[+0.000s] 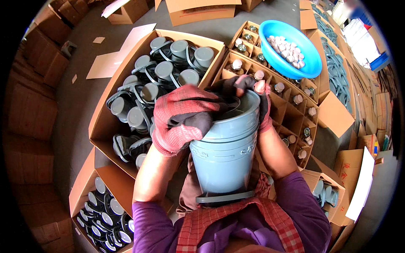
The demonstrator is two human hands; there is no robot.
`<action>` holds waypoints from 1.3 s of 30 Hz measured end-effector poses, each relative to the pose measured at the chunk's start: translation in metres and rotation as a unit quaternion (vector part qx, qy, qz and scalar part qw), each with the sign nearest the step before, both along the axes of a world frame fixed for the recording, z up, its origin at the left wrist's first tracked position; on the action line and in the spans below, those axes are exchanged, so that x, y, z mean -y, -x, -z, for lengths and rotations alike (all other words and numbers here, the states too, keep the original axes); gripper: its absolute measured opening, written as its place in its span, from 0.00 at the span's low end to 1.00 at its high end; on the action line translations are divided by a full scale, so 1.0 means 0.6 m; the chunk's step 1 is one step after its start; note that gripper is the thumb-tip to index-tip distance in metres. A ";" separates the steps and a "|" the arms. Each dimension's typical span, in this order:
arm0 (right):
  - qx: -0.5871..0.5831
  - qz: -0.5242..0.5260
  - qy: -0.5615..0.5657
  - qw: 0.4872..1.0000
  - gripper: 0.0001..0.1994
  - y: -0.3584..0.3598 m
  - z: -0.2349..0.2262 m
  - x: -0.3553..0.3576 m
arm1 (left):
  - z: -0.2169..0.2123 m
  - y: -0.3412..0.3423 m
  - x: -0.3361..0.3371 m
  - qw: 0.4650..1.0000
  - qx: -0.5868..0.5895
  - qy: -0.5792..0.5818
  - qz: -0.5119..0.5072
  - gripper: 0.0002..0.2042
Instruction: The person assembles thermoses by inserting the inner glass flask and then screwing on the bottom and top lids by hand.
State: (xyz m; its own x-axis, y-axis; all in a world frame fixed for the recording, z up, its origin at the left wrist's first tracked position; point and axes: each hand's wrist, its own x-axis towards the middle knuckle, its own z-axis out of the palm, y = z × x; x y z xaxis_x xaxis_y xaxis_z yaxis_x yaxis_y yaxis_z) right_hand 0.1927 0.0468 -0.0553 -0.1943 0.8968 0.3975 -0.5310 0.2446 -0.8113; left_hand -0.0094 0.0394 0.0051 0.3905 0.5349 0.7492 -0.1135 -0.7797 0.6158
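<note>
Head cam: left hand and right hand, gloved, were at the rim of a blue-grey bucket between the forearms; fingers half hidden, couldn't tell what they gripped; beyond, a blue basin partly covered a divided carton.

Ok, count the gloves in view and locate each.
2. One glove is on the left hand, the other on the right hand, both at the blue bucket. Others may be hidden.

I am in a packing workshop or warehouse: open carton of grey-topped pieces, divided box of bottles, stacked boxes, grey floor.
</note>
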 end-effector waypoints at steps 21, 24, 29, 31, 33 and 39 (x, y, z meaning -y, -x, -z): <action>-0.324 -0.308 0.089 0.890 0.40 0.074 0.148 -0.055 | -0.056 0.026 0.005 0.963 -0.217 0.153 0.040 0.25; -0.235 -0.188 0.091 0.949 0.38 0.039 0.097 -0.012 | -0.098 -0.053 0.063 0.891 -0.407 -0.053 -0.194 0.24; 0.295 0.166 -0.232 0.912 0.38 -0.027 -0.048 0.067 | 0.050 0.046 0.012 0.991 -0.007 0.131 -0.011 0.22; 0.253 0.108 -0.183 0.944 0.35 -0.028 -0.044 0.053 | 0.026 0.052 0.006 0.983 -0.040 0.179 0.023 0.24; 0.064 0.017 -0.001 0.998 0.36 -0.015 0.005 0.019 | -0.050 0.020 0.017 0.973 -0.228 0.009 -0.046 0.21; 0.055 0.010 -0.013 0.998 0.42 -0.017 -0.021 0.062 | 0.022 0.048 0.022 0.998 -0.040 0.034 -0.041 0.19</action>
